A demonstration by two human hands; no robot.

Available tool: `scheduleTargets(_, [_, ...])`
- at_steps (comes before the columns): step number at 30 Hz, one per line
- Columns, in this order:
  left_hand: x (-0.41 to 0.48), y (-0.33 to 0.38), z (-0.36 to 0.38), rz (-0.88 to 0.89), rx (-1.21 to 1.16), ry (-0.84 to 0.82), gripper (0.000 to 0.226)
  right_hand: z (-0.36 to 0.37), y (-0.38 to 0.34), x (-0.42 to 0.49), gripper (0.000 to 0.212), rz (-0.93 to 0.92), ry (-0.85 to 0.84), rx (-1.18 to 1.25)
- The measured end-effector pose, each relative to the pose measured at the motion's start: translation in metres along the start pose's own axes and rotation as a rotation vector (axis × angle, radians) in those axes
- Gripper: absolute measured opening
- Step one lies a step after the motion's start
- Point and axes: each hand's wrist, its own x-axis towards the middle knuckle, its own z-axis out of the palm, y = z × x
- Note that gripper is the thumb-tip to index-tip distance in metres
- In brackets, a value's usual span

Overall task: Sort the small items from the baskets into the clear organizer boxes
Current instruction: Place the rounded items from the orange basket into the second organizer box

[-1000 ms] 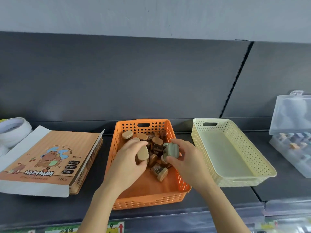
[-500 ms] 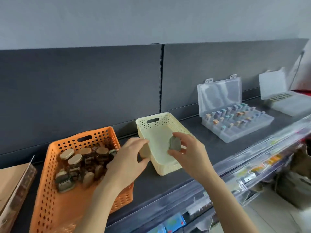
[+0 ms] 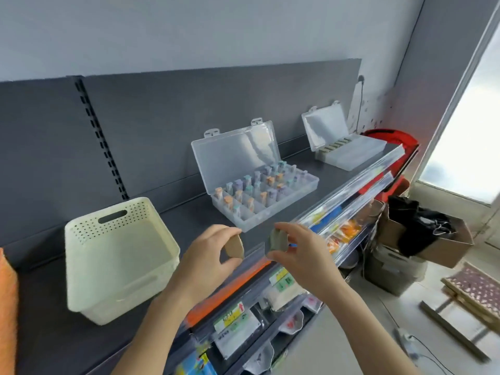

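My left hand (image 3: 208, 253) pinches a small tan wooden piece (image 3: 234, 247) between thumb and fingers. My right hand (image 3: 303, 250) pinches a grey-green wooden piece (image 3: 278, 240). Both hands hover above the shelf's front edge, just in front of an open clear organizer box (image 3: 270, 209) whose compartments hold several small coloured items. A second open clear organizer box (image 3: 351, 155) stands further right on the shelf. The cream basket (image 3: 89, 231) sits to the left of my hands. Only an orange basket edge (image 3: 6, 293) shows at the far left.
The dark shelf (image 3: 194, 212) has a clear front rail (image 3: 351, 185) with price tags. Lower shelves hold packaged goods. A cardboard box with black cloth (image 3: 422, 231) stands on the floor to the right, beside a red object (image 3: 392, 136) at the shelf's end.
The view has swung right, away from the orange basket. Both hands carried their pieces rightward past the cream basket to the front of the near organizer box.
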Motion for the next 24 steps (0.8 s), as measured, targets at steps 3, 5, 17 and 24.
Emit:
scheduleTargets(3, [0.029, 0.028, 0.034, 0.036, -0.038, -0.038, 0.049, -0.034, 0.035, 0.002, 0.057, 0.036, 0.017, -0.036])
scheduleTargets(5, [0.050, 0.048, 0.054, 0.066, -0.053, -0.079, 0.049, -0.055, 0.056, 0.002, 0.057, 0.074, 0.034, -0.045])
scheduleTargets(17, [0.202, 0.129, 0.174, 0.304, -0.120, -0.240, 0.050, -0.161, 0.168, 0.045, 0.056, 0.242, 0.266, -0.121])
scheduleTargets(24, [0.309, 0.163, 0.220, 0.395, -0.188, -0.273, 0.050, -0.216, 0.219, 0.117, 0.057, 0.291, 0.352, -0.144])
